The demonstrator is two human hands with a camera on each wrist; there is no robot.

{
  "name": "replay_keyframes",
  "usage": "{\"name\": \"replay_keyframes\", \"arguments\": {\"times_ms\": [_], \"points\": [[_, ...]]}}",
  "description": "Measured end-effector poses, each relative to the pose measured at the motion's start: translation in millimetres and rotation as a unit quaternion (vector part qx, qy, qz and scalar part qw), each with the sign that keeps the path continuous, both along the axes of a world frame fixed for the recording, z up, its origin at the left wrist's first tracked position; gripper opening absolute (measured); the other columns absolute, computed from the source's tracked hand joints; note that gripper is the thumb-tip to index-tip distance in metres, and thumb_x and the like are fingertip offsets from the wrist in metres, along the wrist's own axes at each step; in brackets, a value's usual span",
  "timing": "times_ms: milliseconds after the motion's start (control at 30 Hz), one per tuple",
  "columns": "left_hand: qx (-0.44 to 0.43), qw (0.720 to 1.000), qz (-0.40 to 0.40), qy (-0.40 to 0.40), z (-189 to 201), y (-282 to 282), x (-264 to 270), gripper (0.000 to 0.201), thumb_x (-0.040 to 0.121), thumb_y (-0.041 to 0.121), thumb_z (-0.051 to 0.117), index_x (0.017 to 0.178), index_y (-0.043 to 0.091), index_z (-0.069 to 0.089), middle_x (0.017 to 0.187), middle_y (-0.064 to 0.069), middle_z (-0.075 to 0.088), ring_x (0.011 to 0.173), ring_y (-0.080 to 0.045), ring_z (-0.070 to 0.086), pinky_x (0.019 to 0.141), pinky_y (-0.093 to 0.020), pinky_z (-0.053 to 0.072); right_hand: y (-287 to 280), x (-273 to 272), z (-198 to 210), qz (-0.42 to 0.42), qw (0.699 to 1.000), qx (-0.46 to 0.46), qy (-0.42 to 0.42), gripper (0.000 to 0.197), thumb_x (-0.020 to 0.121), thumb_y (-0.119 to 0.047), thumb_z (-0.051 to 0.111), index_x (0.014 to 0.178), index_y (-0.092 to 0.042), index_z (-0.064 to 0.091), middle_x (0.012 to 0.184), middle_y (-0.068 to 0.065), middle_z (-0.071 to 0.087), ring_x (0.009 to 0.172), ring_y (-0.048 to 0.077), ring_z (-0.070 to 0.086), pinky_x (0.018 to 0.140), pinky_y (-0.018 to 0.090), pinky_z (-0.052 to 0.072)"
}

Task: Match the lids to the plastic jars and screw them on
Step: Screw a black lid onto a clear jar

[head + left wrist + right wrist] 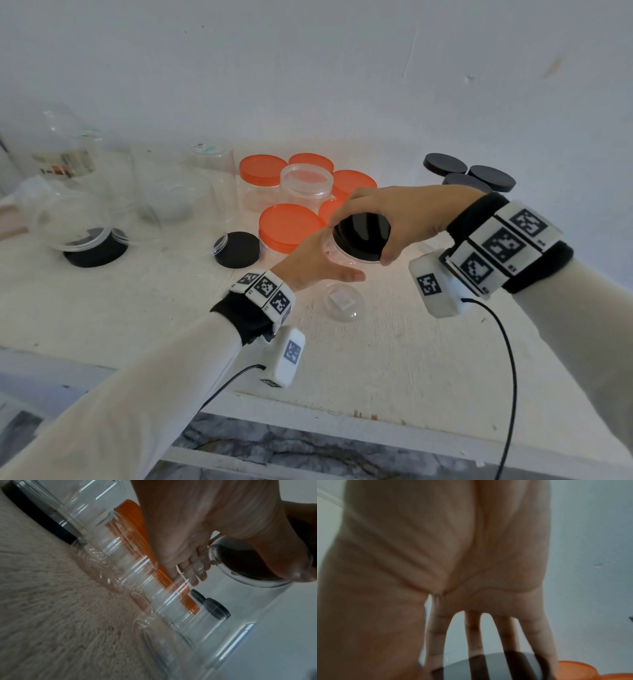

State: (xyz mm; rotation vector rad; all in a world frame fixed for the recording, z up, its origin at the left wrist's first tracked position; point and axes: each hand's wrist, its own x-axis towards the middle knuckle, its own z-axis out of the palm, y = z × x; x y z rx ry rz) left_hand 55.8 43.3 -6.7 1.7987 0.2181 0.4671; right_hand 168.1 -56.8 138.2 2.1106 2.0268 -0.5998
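A small clear plastic jar (342,260) is held tilted above the white table (394,359), its clear base (344,303) toward me. My left hand (318,263) grips the jar from the left, fingers wrapped behind it. My right hand (394,219) comes from above, and its fingers and thumb grip the rim of the black lid (363,236) sitting on the jar's mouth. In the left wrist view the left fingers (197,572) curl round the clear wall and the black lid (254,561) shows through it. In the right wrist view the right fingers (474,635) reach down onto the black lid (462,668).
Several orange-lidded jars (287,226) and one open clear jar (306,181) stand just behind the hands. Three black-lidded jars (445,163) are at the back right. Two black lids (238,250) (96,253) with clear jars lie to the left, with large clear jars (68,147) behind them.
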Motion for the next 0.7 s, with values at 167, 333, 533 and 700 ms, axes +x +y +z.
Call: {"name": "replay_keyframes", "arguments": {"times_ms": [167, 333, 533, 700], "points": [[-0.019, 1.000, -0.003, -0.003, 2, -2, -1, 0.077, 0.060, 0.018, 0.085, 0.122, 0.034, 0.043, 0.118, 0.018, 0.055, 0.108, 0.017, 0.048, 0.088, -0.002, 0.037, 3, -1, 1, 0.004, 1.000, 0.007, -0.010, 0.077, 0.065, -0.015, 0.080, 0.127, -0.043, 0.044, 0.123, -0.017, 0.040, 0.116, 0.013, 0.040, 0.096, 0.038, 0.042], [-0.027, 0.999, 0.011, -0.017, 6, -10, -1, 0.077, 0.054, 0.036, 0.080, 0.121, 0.040, 0.043, 0.121, 0.020, 0.056, 0.118, 0.006, 0.048, 0.093, -0.007, 0.038, 3, -4, 2, -0.025, 0.998, 0.039, -0.045, 0.075, 0.063, -0.035, 0.082, 0.127, -0.042, 0.043, 0.102, -0.020, 0.043, 0.103, 0.012, 0.043, 0.083, 0.029, 0.042], [-0.022, 1.000, 0.012, -0.015, 5, -10, -1, 0.078, 0.052, 0.038, 0.080, 0.120, 0.042, 0.042, 0.118, 0.021, 0.057, 0.115, 0.007, 0.050, 0.092, -0.011, 0.041, 3, -12, -4, -0.074, 0.992, 0.076, -0.075, 0.064, 0.063, -0.053, 0.075, 0.118, -0.033, 0.048, 0.091, -0.011, 0.049, 0.083, 0.011, 0.053, 0.065, 0.025, 0.046], [-0.019, 1.000, 0.015, -0.009, 4, -10, -1, 0.076, 0.055, 0.037, 0.080, 0.120, 0.040, 0.043, 0.117, 0.020, 0.058, 0.113, 0.008, 0.051, 0.088, -0.005, 0.040, 2, -18, -9, -0.114, 0.984, 0.106, -0.083, 0.056, 0.068, -0.057, 0.070, 0.106, -0.020, 0.051, 0.080, -0.005, 0.051, 0.052, 0.015, 0.060, 0.049, 0.026, 0.050]]}}
